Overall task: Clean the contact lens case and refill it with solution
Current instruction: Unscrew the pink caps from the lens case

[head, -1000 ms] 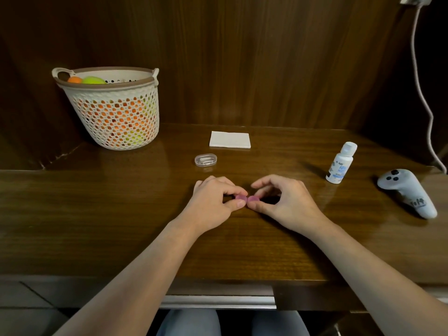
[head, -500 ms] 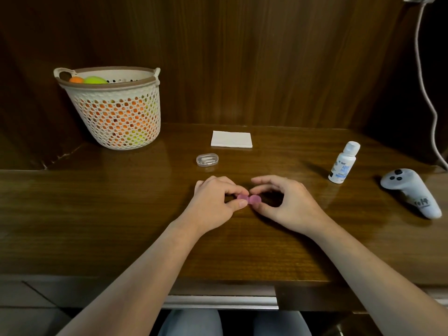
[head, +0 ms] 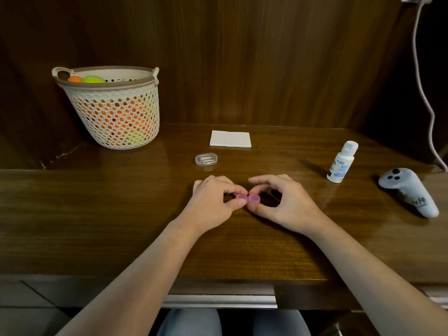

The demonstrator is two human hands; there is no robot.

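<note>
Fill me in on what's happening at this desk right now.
A person sits at a wooden desk, pinching a small pink contact lens case between both hands: left hand on its left cap, right hand on its right cap. The solution bottle stands capped and untouched to the right; a folded tissue lies farther back.

L hand (head: 213, 202) & R hand (head: 281, 202) pinch pink lens case (head: 247, 198) on wooden desk (head: 97, 214).
</note>
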